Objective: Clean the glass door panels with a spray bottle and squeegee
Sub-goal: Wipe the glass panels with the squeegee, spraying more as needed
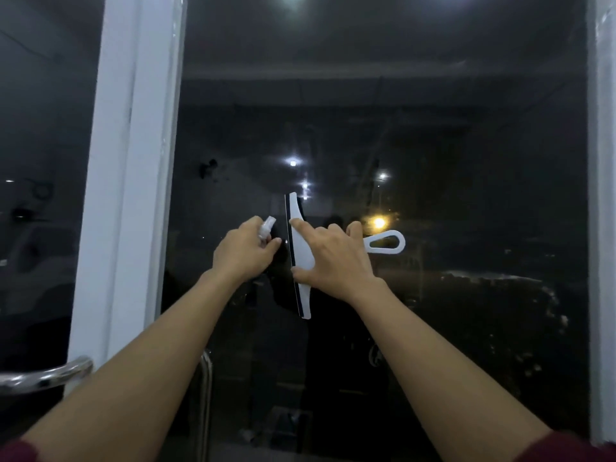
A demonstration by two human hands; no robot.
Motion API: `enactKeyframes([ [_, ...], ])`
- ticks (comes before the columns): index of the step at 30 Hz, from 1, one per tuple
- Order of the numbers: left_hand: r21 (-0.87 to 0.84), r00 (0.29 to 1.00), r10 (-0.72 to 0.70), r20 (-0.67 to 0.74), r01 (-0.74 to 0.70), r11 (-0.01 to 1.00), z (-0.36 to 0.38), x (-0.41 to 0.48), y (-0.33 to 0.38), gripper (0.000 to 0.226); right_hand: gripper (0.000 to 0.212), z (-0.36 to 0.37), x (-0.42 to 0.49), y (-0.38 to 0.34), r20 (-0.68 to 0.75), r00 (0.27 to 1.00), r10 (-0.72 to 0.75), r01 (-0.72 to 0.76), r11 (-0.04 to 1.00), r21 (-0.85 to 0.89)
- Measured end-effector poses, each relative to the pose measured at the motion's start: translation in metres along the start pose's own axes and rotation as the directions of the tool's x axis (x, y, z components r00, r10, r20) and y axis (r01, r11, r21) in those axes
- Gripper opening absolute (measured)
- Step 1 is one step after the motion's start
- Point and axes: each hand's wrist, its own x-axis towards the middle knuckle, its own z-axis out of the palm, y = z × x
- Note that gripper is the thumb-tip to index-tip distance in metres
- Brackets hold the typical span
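We are facing the glass panel [433, 135], dark with night behind it and full of reflected lights, set between the white door frame [133, 161] at its left edge and a paler strip of frame at its right edge. Toward the panel's lower right corner a band of droplets and streaks [520, 321] shows on the glass, so we judge that part not yet wiped. A steel door handle [50, 375] juts in near the lower left, on the far side of the frame.

Against the middle of the panel our right hand [333, 258] presses the squeegee [300, 258], blade upright and its dark rubber edge facing left; the index finger lies stretched along the head, the other fingers are curled round the neck, and the looped handle end sticks out to the right. Our left hand [245, 253] is closed round the spray bottle [266, 228], just left of the blade, only its small white nozzle showing above the fingers.

The risks, as we judge them:
- The blade looks headed toward the left hand, which is very near (almost touching), so a stroke could strike the knuckles or bottle and lift off the glass, leaving a streak.
- Uneven pressure from one finger could tip the blade and let water past its ends.
- A careless squeeze of the bottle would re-wet glass already cleared.
- Reflections may hide missed patches.
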Motion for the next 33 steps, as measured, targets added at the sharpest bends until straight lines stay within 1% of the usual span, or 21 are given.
enactKeyframes([
  [2, 0.003, 1.0, 0.015, 0.02, -0.015, 1.0, 0.004, -0.002, -0.005, 0.024, 0.077, 0.008, 0.006, -0.008, -0.015, 1.0, 0.02, -0.02, 1.0, -0.013],
  [5, -0.024, 0.998, 0.029, 0.049, -0.028, 0.999, 0.01, -0.005, -0.012, 0.025, 0.074, 0.019, 0.009, -0.012, -0.028, 0.995, 0.097, -0.097, 0.995, 0.009],
  [12, -0.031, 0.987, 0.14, 0.079, -0.138, 0.99, 0.024, -0.009, -0.012, 0.025, 0.071, 0.027, -0.009, 0.002, -0.048, 0.983, 0.177, -0.176, 0.984, 0.014],
  [17, -0.025, 0.988, 0.15, 0.02, -0.15, 0.988, 0.028, -0.009, -0.018, 0.029, 0.071, 0.018, -0.03, 0.032, -0.069, 0.971, 0.229, -0.229, 0.973, 0.006],
  [21, -0.022, 0.986, 0.165, 0.003, -0.165, 0.986, 0.029, -0.007, -0.022, 0.032, 0.07, 0.004, -0.061, 0.07, -0.027, 0.957, 0.29, -0.289, 0.957, 0.024],
  [25, -0.024, 0.981, 0.195, 0.012, -0.194, 0.981, 0.029, -0.006, -0.022, 0.033, 0.071, -0.016, -0.087, 0.1, -0.025, 0.922, 0.387, -0.388, 0.92, -0.053],
  [27, -0.011, 0.978, 0.21, 0.014, -0.21, 0.978, 0.028, -0.007, -0.021, 0.033, 0.07, -0.021, -0.091, 0.095, -0.057, 0.912, 0.407, -0.411, 0.908, -0.085],
  [29, -0.003, 0.975, 0.22, 0.022, -0.22, 0.976, 0.027, -0.008, -0.02, 0.032, 0.069, -0.02, -0.083, 0.072, -0.077, 0.915, 0.397, -0.401, 0.915, -0.038],
  [31, -0.018, 0.972, 0.23, 0.058, -0.229, 0.973, 0.024, -0.009, -0.02, 0.03, 0.07, -0.013, -0.069, 0.039, -0.089, 0.927, 0.364, -0.364, 0.931, 0.009],
  [33, -0.076, 0.962, 0.242, 0.13, -0.233, 0.969, 0.018, -0.008, -0.025, 0.026, 0.07, -0.001, -0.052, 0.004, -0.093, 0.947, 0.306, -0.306, 0.952, 0.021],
])
